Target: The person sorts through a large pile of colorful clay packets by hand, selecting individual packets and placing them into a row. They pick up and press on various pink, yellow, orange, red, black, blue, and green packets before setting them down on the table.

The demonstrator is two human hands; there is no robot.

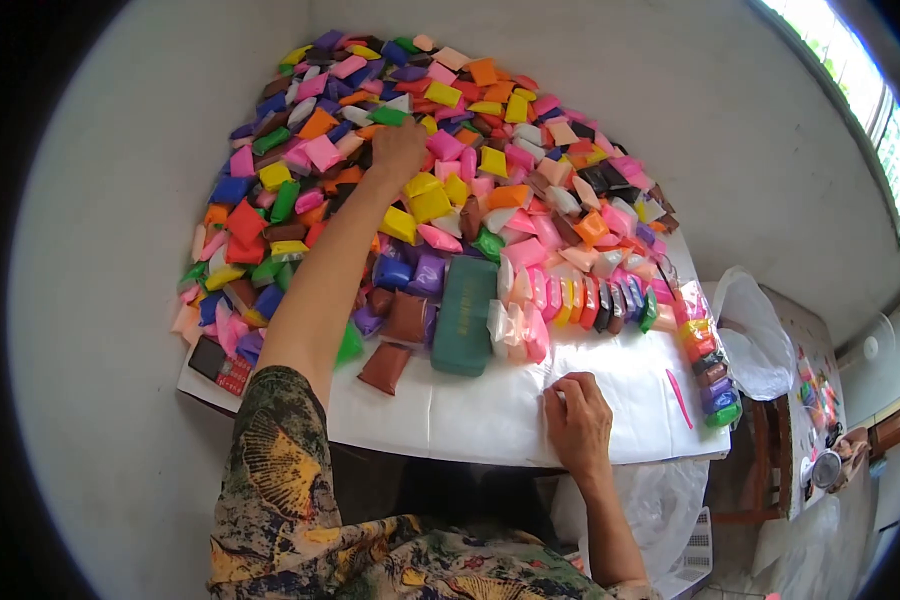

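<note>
Our left hand is among the colourful packets, our curled right hand rests on the counter, and we cannot tell whether either grasps anything.

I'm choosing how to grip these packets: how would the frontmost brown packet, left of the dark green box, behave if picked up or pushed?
The brown packet would probably yield slightly when pinched, as its sides bulge softly. It looks glossy, so it may slide if pushed across the smooth white sheet. Lying flat, it seems unlikely to roll.
</note>
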